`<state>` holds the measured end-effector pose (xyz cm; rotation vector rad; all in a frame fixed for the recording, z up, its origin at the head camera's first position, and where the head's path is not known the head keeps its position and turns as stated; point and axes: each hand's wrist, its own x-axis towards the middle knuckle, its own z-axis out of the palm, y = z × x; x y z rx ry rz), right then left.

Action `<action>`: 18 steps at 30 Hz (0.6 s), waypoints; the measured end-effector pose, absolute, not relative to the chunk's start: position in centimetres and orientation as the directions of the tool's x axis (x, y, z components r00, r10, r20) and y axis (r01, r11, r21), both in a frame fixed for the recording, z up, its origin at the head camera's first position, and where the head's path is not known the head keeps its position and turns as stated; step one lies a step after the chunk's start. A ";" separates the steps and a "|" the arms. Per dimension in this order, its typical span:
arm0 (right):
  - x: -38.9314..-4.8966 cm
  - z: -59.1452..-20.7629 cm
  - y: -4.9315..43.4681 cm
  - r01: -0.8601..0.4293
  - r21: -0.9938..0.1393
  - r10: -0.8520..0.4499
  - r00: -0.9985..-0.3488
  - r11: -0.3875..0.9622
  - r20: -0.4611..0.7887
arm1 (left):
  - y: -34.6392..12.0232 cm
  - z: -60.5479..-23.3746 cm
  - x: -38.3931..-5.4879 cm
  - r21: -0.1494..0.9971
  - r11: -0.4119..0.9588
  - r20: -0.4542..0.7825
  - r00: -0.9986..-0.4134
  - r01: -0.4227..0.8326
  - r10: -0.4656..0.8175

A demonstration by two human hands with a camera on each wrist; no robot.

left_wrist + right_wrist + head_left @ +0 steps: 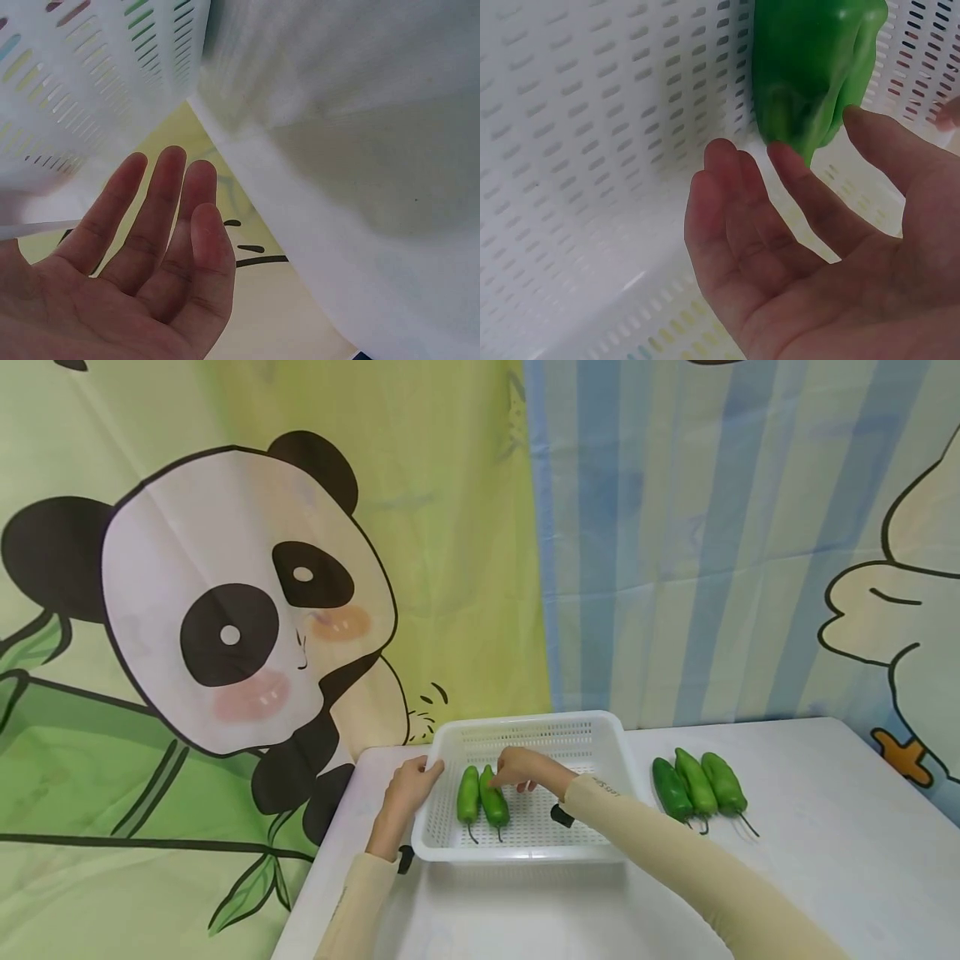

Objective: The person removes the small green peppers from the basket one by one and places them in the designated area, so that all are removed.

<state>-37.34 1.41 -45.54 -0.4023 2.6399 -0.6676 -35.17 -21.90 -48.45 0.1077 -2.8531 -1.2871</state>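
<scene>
A white plastic basket [525, 853] with slotted walls stands on the table. Two green peppers lie side by side in its left half: a left pepper [468, 797] and a right pepper [495, 806], stems toward the near wall. My left hand [408, 789] holds the basket's left rim, thumb over the edge; in the left wrist view its fingers [161, 199] extend outside the wall. Inside the basket, my right hand [525, 768] is at the far tip of the right pepper. The right wrist view shows thumb and forefinger spread about that tip, the other fingers loosely bent.
Three more green peppers [697, 785] lie together on the white table [840, 860], right of the basket. Behind the table hangs a curtain [472, 568] with a panda print and blue stripes. A black wrist device [561, 816] sits under my right wrist.
</scene>
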 end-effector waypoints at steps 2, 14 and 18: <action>-37.3 -45.7 0.9 -0.167 -0.506 -0.351 -0.889 0.847 -0.294 | -21.9 -48.4 -35.1 0.753 0.655 -0.022 -0.998 -0.058 -0.063; -36.0 -45.9 -1.2 -0.154 -0.473 -0.313 -0.908 0.868 -0.279 | -21.8 -48.1 -35.1 0.750 0.659 -0.030 -0.998 -0.061 -0.059; -35.5 -45.9 -1.5 -0.163 -0.441 -0.305 -0.912 0.883 -0.274 | -22.0 -48.3 -35.2 0.747 0.661 -0.044 -0.997 -0.077 -0.067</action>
